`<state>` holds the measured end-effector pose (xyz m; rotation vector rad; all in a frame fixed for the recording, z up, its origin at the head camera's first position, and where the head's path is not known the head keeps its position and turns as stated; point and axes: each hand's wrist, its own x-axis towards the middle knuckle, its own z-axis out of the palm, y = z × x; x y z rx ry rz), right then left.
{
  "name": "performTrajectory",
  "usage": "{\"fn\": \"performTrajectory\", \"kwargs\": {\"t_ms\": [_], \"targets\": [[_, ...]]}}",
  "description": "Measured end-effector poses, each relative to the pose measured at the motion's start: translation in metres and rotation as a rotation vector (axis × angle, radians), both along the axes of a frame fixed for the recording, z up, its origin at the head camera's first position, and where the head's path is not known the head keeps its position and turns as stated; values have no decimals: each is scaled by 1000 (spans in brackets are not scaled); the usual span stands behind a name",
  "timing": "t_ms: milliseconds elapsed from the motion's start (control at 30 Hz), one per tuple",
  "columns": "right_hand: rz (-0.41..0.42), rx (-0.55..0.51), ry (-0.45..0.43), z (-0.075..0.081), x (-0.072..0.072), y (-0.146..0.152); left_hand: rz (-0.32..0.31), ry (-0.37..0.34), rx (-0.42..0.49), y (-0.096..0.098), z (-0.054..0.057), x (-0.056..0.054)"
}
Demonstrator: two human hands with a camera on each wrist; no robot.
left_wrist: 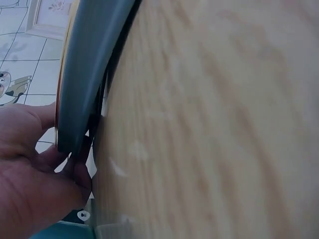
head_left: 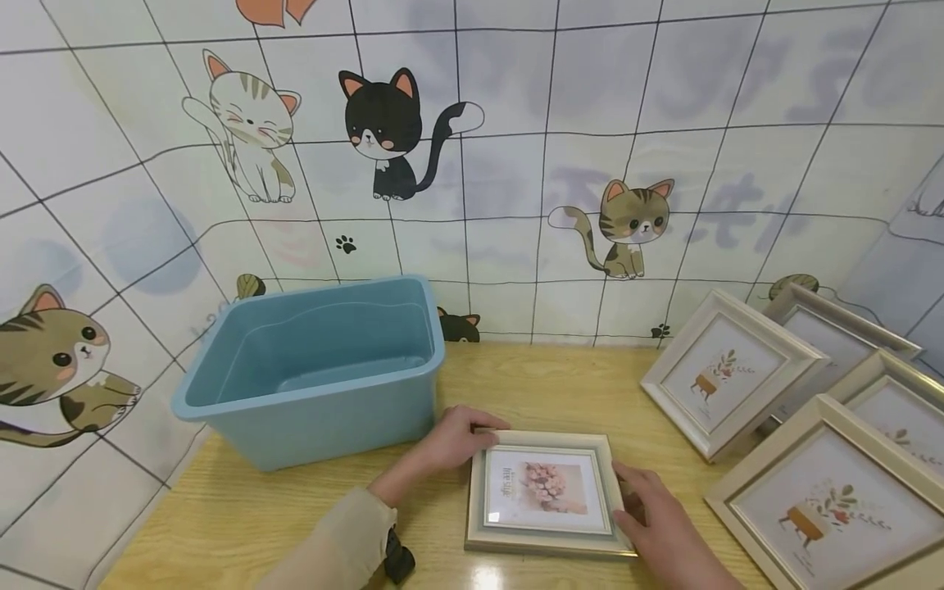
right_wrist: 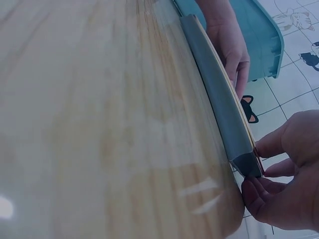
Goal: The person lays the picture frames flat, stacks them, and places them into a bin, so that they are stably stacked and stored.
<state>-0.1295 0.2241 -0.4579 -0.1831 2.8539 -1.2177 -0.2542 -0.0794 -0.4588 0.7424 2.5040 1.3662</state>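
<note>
A picture frame (head_left: pixel 549 492) with a cream and grey-green border lies face up above the wooden table, showing a print of pink flowers. My left hand (head_left: pixel 453 440) grips its left side near the far corner, thumb on top. At the right side, my right hand (head_left: pixel 660 516) holds the edge. In the left wrist view, the left fingers (left_wrist: pixel 82 181) curl beneath the frame's edge (left_wrist: pixel 84 74). The right wrist view shows the right fingers (right_wrist: pixel 256 196) under the grey-green side (right_wrist: pixel 219 94), with the thumb over the rim. Both hands hold the frame at once.
A blue plastic tub (head_left: pixel 332 418) stands at the back left, just beyond the left forearm. Several framed pictures stand leaning at the right, including a cream frame (head_left: pixel 730 369) and a nearer one (head_left: pixel 826 500). A cat-patterned wall covering (head_left: pixel 509 180) rises behind the table (head_left: pixel 538 377).
</note>
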Motion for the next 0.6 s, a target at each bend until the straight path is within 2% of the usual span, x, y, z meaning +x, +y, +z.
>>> {"fn": "performTrajectory", "kwargs": {"t_ms": [367, 600], "targets": [[-28, -27, -37, -5, 0, 3, 49, 24, -44, 7, -2, -1], [-30, -42, -34, -3, 0, 0, 72, 27, -35, 7, -2, -1]]}}
